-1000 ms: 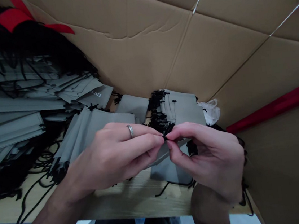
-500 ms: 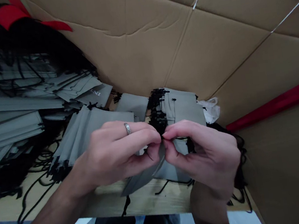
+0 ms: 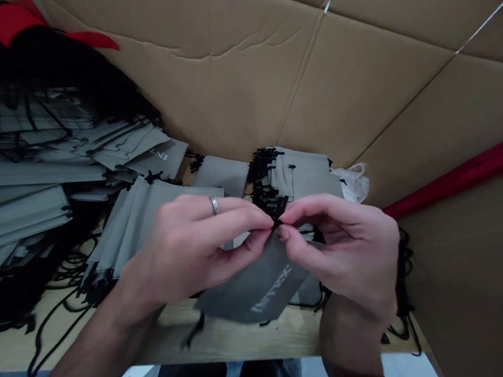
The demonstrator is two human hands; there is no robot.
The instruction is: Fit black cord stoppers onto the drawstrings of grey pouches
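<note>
Fingertips (image 3: 262, 218) of the left hand (image 3: 189, 245) and right hand (image 3: 354, 246) pinch closed on black cord (image 3: 276, 223) at the top of a grey pouch (image 3: 241, 294), which hangs toward seven o'clock from them over the table (image 3: 161, 346), so this small hold could slip if either grip slackened.

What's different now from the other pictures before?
The gray pouch below the hands has turned, so its white letters now show. The left hand and right hand still pinch its black cord. The pouch pile at far left and red strip stayed put.
</note>
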